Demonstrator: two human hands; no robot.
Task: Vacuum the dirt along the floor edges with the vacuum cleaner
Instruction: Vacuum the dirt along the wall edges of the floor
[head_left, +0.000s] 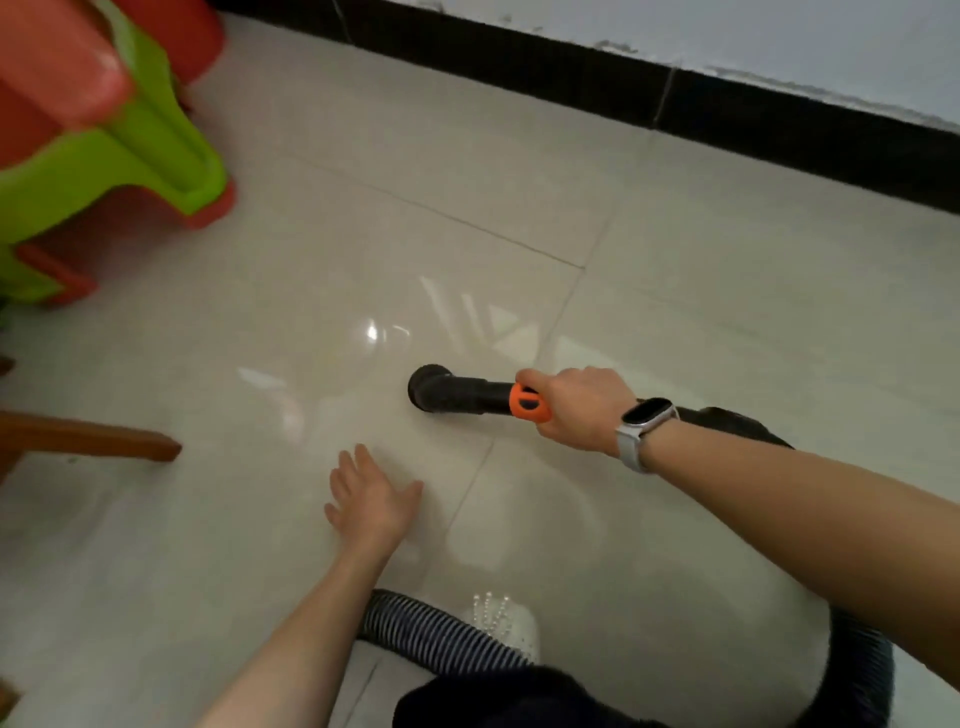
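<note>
My right hand, with a watch on the wrist, grips the black vacuum nozzle just behind its orange collar. The nozzle's round mouth points left and sits low over the glossy beige tile floor, well short of the wall. A ribbed grey hose curves along the bottom of the view and loops up on the right. My left hand hovers flat over the tiles with fingers spread, holding nothing. The black baseboard marks the floor edge at the top right.
Stacked red and green plastic stools stand at the upper left. A brown wooden furniture leg juts in from the left edge. A dark garment or knee fills the bottom centre.
</note>
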